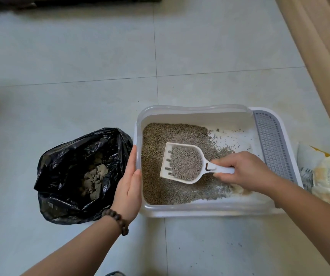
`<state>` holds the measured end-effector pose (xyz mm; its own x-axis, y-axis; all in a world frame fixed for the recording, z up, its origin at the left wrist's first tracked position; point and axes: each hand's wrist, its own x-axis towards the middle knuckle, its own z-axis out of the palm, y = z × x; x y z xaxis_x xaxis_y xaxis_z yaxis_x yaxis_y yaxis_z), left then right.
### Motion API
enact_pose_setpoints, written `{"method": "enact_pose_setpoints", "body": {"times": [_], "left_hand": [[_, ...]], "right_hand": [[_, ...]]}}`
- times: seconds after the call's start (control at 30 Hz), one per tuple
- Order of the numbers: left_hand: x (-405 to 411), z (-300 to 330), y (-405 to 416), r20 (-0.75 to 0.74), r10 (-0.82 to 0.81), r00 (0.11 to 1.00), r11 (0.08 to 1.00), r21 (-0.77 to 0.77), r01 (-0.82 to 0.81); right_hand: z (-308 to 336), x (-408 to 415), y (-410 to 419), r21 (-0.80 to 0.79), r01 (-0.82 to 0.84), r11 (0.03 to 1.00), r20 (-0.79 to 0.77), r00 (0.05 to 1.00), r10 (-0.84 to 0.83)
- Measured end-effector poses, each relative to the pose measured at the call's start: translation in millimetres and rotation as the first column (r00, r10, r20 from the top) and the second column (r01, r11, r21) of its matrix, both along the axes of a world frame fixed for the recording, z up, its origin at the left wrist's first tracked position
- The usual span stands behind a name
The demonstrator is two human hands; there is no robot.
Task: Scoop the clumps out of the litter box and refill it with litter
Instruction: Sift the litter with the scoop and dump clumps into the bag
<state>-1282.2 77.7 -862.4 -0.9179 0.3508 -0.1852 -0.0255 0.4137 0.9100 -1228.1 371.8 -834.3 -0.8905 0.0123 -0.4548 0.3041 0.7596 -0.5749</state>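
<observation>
A white litter box [196, 110] sits on the tiled floor, with grey-brown litter [156, 188] piled in its left half and bare white bottom at the right. My right hand [243, 170] grips the handle of a white slotted scoop [182, 162] that is full of grey litter and held over the pile. My left hand [129, 184] rests with straight fingers against the box's left wall. Left of the box an open black rubbish bag [60, 196] holds pale clumps [93, 176].
A grey perforated step [273, 144] runs along the box's right side. A white and yellow litter bag [327, 180] lies open at the far right. A wooden edge [319, 46] runs along the upper right. Open tiled floor lies beyond the box.
</observation>
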Motion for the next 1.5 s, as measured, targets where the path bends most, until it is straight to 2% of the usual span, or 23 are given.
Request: {"method": "enact_pose_setpoints", "body": {"times": [0.23, 0.33, 0.4, 0.47, 0.87, 1.1, 1.33, 1.5], "left_hand": [[-0.2, 0.5, -0.4, -0.003, 0.005, 1.000, 1.000, 0.004, -0.005], [-0.3, -0.4, -0.8, -0.005, 0.006, 1.000, 1.000, 0.002, -0.006], [-0.8, -1.1, -1.0, -0.007, 0.003, 1.000, 1.000, -0.002, -0.003], [-1.0, -1.7, -1.5, -0.011, 0.007, 1.000, 1.000, -0.004, -0.007], [-0.2, -1.7, -1.7, -0.002, 0.009, 1.000, 1.000, -0.010, -0.009], [0.6, 1.4, -0.5, 0.017, 0.012, 1.000, 1.000, -0.004, -0.012], [1.4, 2.9, -0.5, 0.023, 0.020, 1.000, 1.000, 0.008, -0.021], [1.2, 3.9, 0.3, 0.041, 0.026, 0.999, 1.000, 0.009, -0.026]], "right_hand": [[2.9, -1.3, 3.9, 0.076, 0.007, 0.997, -0.005, 1.000, -0.006], [4.4, -2.6, 4.3, 0.133, -0.037, 0.990, -0.017, 0.999, 0.040], [6.4, -4.0, 5.5, 0.140, -0.002, 0.990, -0.030, 1.000, 0.007], [5.5, -4.1, 6.8, 0.174, -0.048, 0.984, -0.020, 0.998, 0.052], [11.6, -9.9, 9.1, 0.187, -0.026, 0.982, -0.077, 0.996, 0.041], [9.4, -13.0, 9.9, 0.260, -0.094, 0.961, -0.035, 0.994, 0.107], [10.3, -26.1, 18.0, 0.256, -0.095, 0.962, 0.069, 0.994, 0.080], [13.5, -52.0, 29.2, 0.357, -0.147, 0.922, 0.155, 0.983, 0.097]]}}
